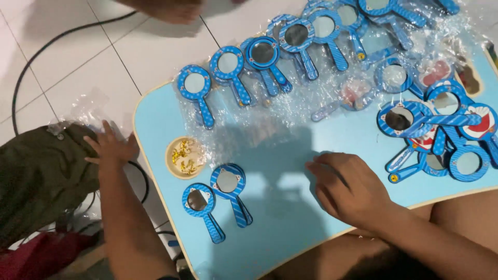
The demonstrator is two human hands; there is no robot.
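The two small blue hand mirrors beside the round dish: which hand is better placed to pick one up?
Probably the right hand: it rests on the light blue table, close to the two hand mirrors. The left hand is off the table, on a clear plastic bag.

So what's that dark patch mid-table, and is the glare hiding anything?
Head view: the dark patch is a shadow on the blue table, beside the right hand. The clear plastic wrap glints and blurs the mirrors under it. Left hand is slightly soft.
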